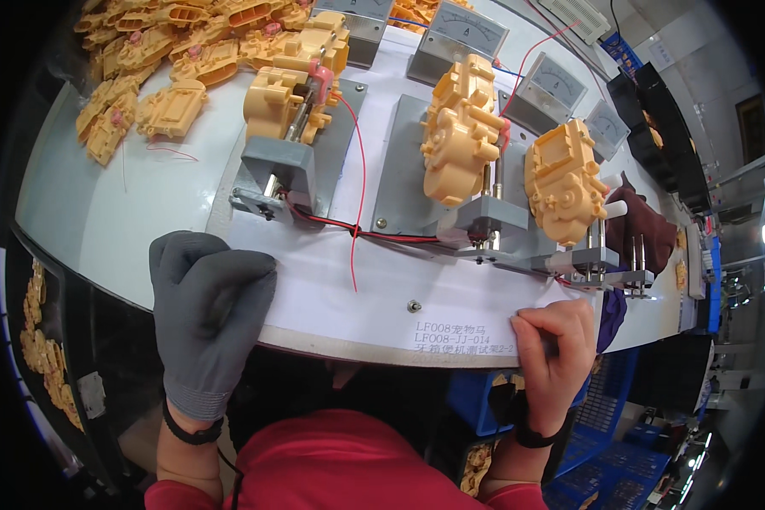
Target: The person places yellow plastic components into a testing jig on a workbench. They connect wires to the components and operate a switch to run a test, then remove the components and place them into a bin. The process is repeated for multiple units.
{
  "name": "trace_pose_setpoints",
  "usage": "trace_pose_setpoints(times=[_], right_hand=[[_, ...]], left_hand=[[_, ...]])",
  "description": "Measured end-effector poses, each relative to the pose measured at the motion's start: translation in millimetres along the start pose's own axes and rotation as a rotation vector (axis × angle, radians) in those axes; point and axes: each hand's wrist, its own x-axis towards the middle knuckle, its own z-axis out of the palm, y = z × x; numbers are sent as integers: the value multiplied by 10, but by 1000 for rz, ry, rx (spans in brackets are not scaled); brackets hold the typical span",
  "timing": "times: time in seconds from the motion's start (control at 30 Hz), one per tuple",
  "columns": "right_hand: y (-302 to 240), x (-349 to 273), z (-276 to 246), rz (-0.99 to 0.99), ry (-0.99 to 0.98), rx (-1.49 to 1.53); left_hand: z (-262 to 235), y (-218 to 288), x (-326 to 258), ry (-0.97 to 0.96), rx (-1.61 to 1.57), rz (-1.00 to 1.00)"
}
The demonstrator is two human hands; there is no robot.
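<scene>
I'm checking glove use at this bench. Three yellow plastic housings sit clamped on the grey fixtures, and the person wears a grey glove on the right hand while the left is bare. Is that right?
Not quite: the hands are swapped. The head view shows the grey glove on the left hand, while the right hand is bare, resting at the white board's near edge. The three yellow plastic housings do sit on the grey fixtures.

white test board (331, 297), flat on bench, hands at edge
</scene>
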Motion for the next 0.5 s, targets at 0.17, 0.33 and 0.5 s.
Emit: trace_pose_setpoints(times=[0.17,0.33,0.5], right_hand=[[-12,-8,8,9,12,11],[-10,-14,16,13,13,20],[-7,-18,19,19,18,20]], left_hand=[[-5,-12,-1,-1,12,4],[-8,-22,-11,-6,5,-11],[-8,-21,0,-6,-4,5]])
